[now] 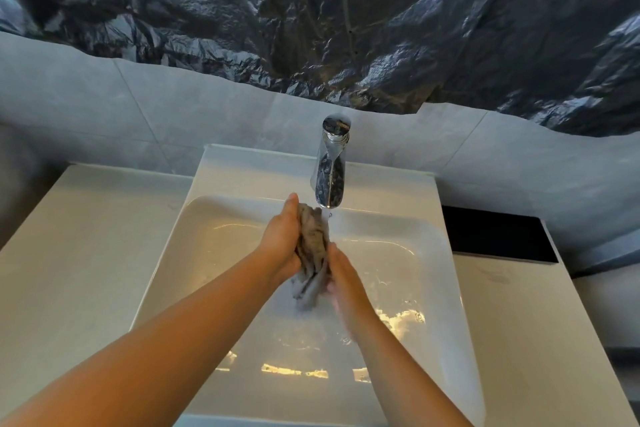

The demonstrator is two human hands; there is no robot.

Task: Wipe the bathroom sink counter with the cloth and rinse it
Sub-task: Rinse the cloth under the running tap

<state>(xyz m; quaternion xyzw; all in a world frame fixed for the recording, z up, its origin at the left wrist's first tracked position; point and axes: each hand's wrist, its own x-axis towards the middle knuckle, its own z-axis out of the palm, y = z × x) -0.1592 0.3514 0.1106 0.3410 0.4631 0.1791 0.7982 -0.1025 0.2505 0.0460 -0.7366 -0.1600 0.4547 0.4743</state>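
While under tap (pixel 330 180), cloth (pixel 313 250) tight in left hand (pixel 280 236) and right hand (pixel 343 282) fingers; white sink (pixel 419 267) below, black sheeting (pixel 311 10) behind.

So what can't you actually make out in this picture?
Head view:
Wall above the sink: hidden by the crumpled black plastic sheet.
Fingers of the right hand: motion-blurred against the cloth.
Drain: hidden, likely under the left hand and cloth.
Water from the faucet: too faint.

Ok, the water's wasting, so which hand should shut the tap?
Probably the left hand: it reaches farther forward, close beside the tap, while the right hand grips the cloth nearer the body.
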